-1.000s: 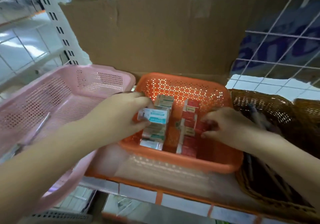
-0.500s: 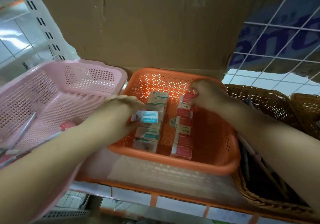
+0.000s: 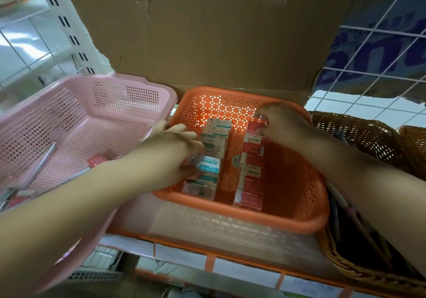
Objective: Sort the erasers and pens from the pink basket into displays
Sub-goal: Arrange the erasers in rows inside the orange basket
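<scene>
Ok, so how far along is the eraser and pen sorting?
Done: a teal row and a red row of erasers line the orange basket. In hand: the left hand holds a teal eraser by its row; the right hand pinches a red eraser at the far end. Left: pens and another eraser lie in the pink basket.

- Straight ahead of me a torn brown cardboard sheet (image 3: 207,32) stands upright like a back wall.
- To my right is a white wire grid (image 3: 380,32), with blue-printed packaging (image 3: 364,60) behind it.
- To my left are a white slotted upright (image 3: 65,24) and glossy white floor tiles (image 3: 20,44) catching bright light.
- Below me is the shelf (image 3: 184,224), with an orange front edge.
</scene>
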